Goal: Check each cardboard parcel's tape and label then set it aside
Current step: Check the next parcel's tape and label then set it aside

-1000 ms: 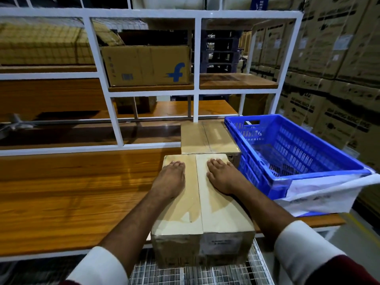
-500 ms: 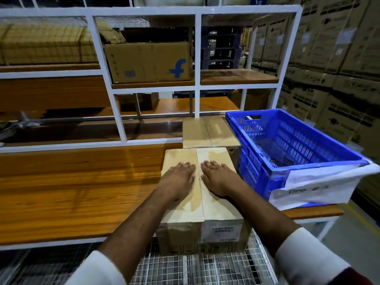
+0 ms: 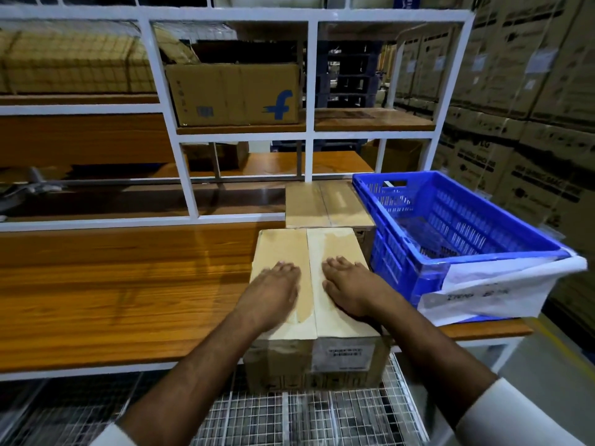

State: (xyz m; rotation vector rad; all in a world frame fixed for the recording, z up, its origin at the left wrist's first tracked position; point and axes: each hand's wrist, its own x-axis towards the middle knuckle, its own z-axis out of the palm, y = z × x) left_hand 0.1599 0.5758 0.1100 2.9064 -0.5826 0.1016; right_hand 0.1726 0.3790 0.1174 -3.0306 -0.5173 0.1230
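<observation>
While the parcel [image 3: 317,309] overhangs the counter [image 3: 112,294] front edge, it may tip.
Your left hand [image 3: 273,292] and right hand [image 3: 349,289] lie flat, fingers straight, gripping nothing; pressing near you could drop it.

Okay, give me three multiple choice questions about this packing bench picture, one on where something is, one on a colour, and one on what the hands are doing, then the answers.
1. Where is the second parcel?
A. Just behind the near parcel
B. Inside the crate
C. On the wire mesh

2. What colour is the plastic crate?
A. Green
B. Blue
C. Red

3. How are the left hand and right hand placed?
A. Gripping the crate rim
B. Lifting the parcel by its ends
C. Flat on the parcel's top, either side of the centre seam

Answers: 1 A, it stands on the bench right behind it. 2 B, its walls are blue. 3 C, fingers lie straight on the taped top.
</observation>
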